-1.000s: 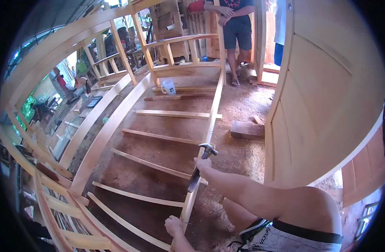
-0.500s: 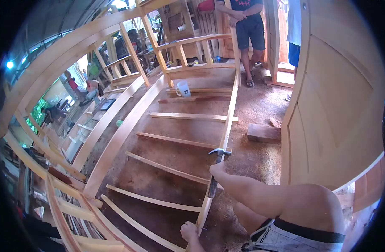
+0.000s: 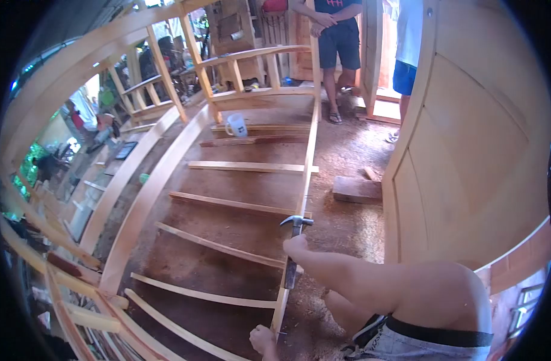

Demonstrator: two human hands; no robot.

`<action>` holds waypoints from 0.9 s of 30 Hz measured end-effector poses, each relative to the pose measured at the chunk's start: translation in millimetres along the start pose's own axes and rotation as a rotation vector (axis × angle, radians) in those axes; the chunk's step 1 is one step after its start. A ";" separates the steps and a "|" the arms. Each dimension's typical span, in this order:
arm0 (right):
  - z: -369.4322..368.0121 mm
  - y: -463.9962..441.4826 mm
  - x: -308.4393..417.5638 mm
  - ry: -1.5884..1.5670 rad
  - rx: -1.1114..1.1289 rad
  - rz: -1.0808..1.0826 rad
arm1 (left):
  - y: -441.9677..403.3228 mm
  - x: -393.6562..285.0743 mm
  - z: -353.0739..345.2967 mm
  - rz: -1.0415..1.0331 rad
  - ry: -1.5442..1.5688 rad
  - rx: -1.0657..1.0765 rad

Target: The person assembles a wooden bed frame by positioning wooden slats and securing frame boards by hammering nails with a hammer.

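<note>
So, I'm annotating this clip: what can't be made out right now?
Head view:
Anything inside the left hand: hidden by curled fingers.
Grip of the hammer: partly covered by the right hand.
Person in dark shorts: head cut off by top edge.
Marking on the mug: too small.

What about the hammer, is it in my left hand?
No, your right hand grips the hammer; the left hand is beside the wooden rail.

Claw hammer (image 3: 296, 225) in the right hand (image 3: 295, 245) at a long wooden rail (image 3: 307, 179), left hand (image 3: 263, 340) in a fist nearby
</note>
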State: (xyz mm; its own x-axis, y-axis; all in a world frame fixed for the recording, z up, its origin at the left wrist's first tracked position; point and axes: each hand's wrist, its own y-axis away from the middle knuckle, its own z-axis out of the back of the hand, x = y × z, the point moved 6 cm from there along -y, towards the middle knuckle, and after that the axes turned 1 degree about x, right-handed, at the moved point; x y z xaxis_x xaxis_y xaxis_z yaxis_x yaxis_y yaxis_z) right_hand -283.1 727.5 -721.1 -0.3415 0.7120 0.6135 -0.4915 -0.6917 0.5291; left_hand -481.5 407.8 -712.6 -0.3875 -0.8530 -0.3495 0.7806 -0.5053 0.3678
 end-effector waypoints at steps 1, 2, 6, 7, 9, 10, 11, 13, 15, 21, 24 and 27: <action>3.5 6.9 9.9 0.015 0.062 0.097 | -1.2 -4.9 3.7 0.070 0.023 0.024; 6.2 14.1 13.8 0.031 0.040 0.081 | -8.4 1.1 -6.1 0.063 0.003 0.073; 11.2 20.9 22.3 0.090 -0.017 0.051 | -15.0 -18.7 -18.9 -0.008 -0.064 0.105; 10.2 22.6 26.1 0.107 -0.009 0.059 | -17.4 -25.9 -19.5 -0.028 -0.073 0.106; 13.9 31.2 31.5 0.145 -0.038 0.032 | -20.2 -38.4 -19.0 -0.059 -0.095 0.114; 16.0 31.7 34.7 0.176 -0.039 0.014 | -21.4 -43.8 -19.8 -0.077 -0.106 0.121; 17.4 31.1 38.1 0.181 -0.056 -0.005 | -23.0 -46.6 -19.6 -0.096 -0.115 0.122; 14.0 32.7 40.2 0.216 -0.059 -0.051 | -27.2 -53.4 -20.0 -0.136 -0.136 0.133; 15.3 38.4 42.1 0.208 -0.060 -0.064 | -28.7 -55.7 -20.5 -0.171 -0.150 0.140; 9.9 26.4 48.6 0.259 -0.181 0.012 | -21.7 -28.9 -27.6 -0.419 -0.234 0.121; 1.9 18.5 47.0 0.320 -0.209 0.096 | -5.8 6.6 -44.7 -0.666 -0.329 0.020; -2.3 13.7 45.7 0.335 -0.219 0.097 | -17.1 22.0 -42.8 0.065 0.000 0.319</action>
State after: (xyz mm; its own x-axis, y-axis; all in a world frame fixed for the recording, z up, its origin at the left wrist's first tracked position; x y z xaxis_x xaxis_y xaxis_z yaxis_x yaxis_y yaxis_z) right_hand -307.3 750.8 -687.1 -0.6186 0.6698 0.4107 -0.5910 -0.7411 0.3185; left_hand -482.5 403.2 -763.4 -0.3424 -0.8847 -0.3163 0.6105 -0.4654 0.6409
